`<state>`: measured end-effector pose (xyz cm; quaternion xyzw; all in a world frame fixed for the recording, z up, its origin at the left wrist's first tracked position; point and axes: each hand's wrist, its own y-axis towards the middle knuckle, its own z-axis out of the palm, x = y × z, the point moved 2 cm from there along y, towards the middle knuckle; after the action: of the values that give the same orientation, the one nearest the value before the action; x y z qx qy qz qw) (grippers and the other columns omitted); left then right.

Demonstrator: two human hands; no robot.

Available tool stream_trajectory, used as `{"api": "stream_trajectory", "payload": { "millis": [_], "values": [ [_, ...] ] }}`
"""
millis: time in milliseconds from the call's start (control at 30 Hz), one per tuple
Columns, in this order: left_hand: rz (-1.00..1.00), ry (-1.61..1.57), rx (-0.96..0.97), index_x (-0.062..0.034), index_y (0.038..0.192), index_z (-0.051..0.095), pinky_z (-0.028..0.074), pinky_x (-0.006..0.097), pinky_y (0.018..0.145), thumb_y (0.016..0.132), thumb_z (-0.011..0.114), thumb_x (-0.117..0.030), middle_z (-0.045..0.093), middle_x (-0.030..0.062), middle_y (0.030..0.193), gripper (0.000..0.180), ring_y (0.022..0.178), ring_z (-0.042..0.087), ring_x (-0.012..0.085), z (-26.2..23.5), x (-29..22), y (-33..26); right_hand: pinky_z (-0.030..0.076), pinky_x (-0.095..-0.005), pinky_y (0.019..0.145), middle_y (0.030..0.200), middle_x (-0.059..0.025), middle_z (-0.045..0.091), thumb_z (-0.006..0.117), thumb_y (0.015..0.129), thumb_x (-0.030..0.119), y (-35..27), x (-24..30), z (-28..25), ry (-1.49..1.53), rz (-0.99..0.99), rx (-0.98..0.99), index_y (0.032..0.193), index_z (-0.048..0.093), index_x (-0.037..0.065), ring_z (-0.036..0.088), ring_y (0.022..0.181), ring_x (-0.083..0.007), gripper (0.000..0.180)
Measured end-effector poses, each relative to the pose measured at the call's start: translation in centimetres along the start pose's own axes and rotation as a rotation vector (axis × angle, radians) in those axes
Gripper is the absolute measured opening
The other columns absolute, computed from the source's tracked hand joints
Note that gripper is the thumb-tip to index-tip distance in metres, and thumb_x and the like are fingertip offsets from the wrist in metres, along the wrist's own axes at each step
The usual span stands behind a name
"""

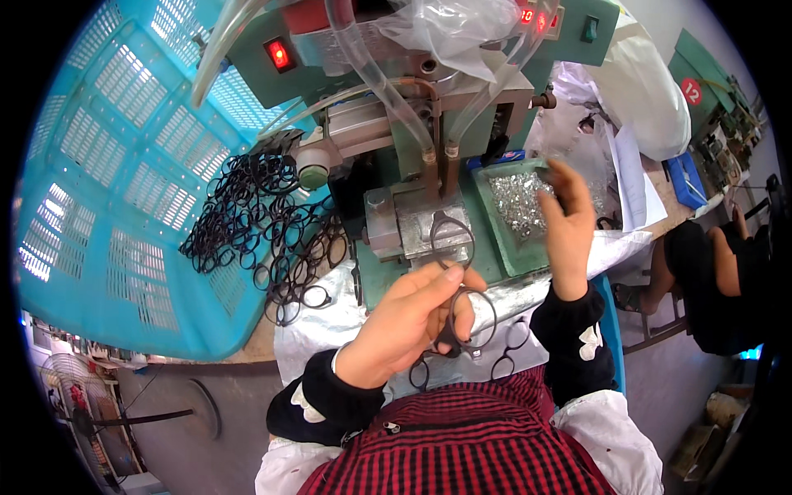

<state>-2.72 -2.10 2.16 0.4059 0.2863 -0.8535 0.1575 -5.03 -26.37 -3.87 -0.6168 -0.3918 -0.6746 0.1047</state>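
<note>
My left hand is closed on a dark eyeglass frame, with thumb and fingers at its middle. One rim reaches up over the metal block of a green machine; the other hangs beside my fingers. Whether that rim touches the block, I cannot tell. Over the right side of a green tray is my right hand, its thumb and fingers curved and apart. A dark patch shows at one fingertip. Small shiny metal parts fill the tray. Two clear tubes run down to metal nozzles above the block.
A pile of dark eyeglass frames lies at left by a large blue basket. Several more frames rest near my lap. The machine has a lit red switch. At right, another person sits beyond the bench edge.
</note>
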Motion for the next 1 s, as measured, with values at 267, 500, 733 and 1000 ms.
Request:
{"api": "stream_trajectory", "payload": {
  "millis": [267, 500, 733, 1000],
  "values": [
    [0.060, -0.020, 0.006, 0.0003, 0.113, 0.059, 0.035, 0.022, 0.045, 0.109, 0.042, -0.034, 0.057, 0.0048, 0.065, 0.039, 0.053, 0.047, 0.0085, -0.5, 1.1, 0.5, 0.050, -0.0368, 0.085, 0.092, -0.0120, 0.068, 0.072, 0.078, 0.002, -4.0, -2.7, -3.5, -0.512, -0.055, 0.127, 0.091, 0.070, 0.002, 0.064, 0.090, -0.0302, 0.013],
    [0.092, 0.087, -0.110, -0.0025, 0.116, 0.060, 0.047, 0.024, 0.060, 0.109, 0.043, -0.036, 0.065, 0.0073, 0.078, 0.038, 0.066, 0.058, 0.0109, -3.8, 4.5, -0.9, 0.048, -0.0443, 0.082, 0.084, -0.0106, 0.064, 0.075, 0.075, 0.008, -3.5, -3.0, -1.7, -0.860, -0.276, 0.138, 0.082, 0.069, 0.006, 0.061, 0.087, -0.0341, 0.010],
    [1.079, 1.688, -0.979, -0.0055, 0.086, 0.069, 0.046, 0.038, 0.072, 0.079, 0.074, -0.002, 0.067, 0.0073, 0.087, 0.009, 0.081, 0.060, 0.0286, -12.3, -2.0, -5.1, 0.050, -0.0266, 0.078, 0.087, -0.0067, 0.070, 0.069, 0.088, 0.002, -4.0, -3.2, -1.2, -0.441, -0.036, 0.033, 0.098, 0.070, 0.000, 0.065, 0.082, -0.0143, 0.010],
    [0.645, 2.610, -0.666, -0.0113, 0.076, 0.073, 0.043, 0.037, 0.077, 0.076, 0.063, -0.014, 0.064, 0.0040, 0.090, 0.010, 0.095, 0.058, 0.0246, -21.4, -5.4, 5.3, 0.050, -0.0271, 0.083, 0.095, -0.0085, 0.072, 0.069, 0.091, 0.002, -3.5, -3.0, 0.2, -0.276, -0.054, 0.004, 0.104, 0.071, -0.001, 0.066, 0.088, -0.0159, 0.014]
  ]
}}
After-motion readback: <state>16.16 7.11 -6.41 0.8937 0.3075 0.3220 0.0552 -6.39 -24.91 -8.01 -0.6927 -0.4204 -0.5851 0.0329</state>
